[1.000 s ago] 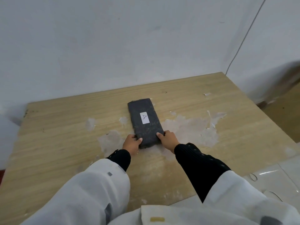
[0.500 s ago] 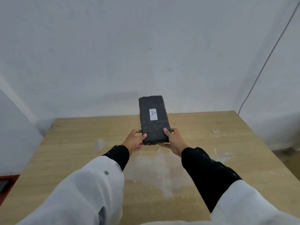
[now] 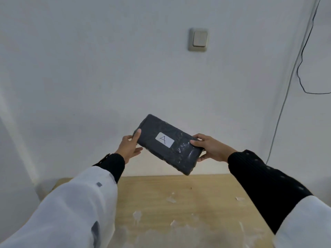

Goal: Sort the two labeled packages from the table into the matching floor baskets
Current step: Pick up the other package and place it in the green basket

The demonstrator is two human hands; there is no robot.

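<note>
A dark grey wrapped package [image 3: 157, 129] with a white label marked "A" [image 3: 164, 139] hangs in the air above the far edge of the table, turned crosswise and tilted. My left hand [image 3: 129, 147] grips its left end, thumb on top. My right hand [image 3: 209, 147] grips its right end, thumb on the top face. No second package and no floor basket is in view.
The wooden table [image 3: 206, 190] with white scuffed patches lies below my arms, against a white wall. A light switch [image 3: 198, 39] is on the wall above. A black cable [image 3: 302, 56] runs down the wall at the right.
The package went from lying on the table to being lifted with both hands, then turned from lengthwise to crosswise. My view has tilted up toward the wall.
</note>
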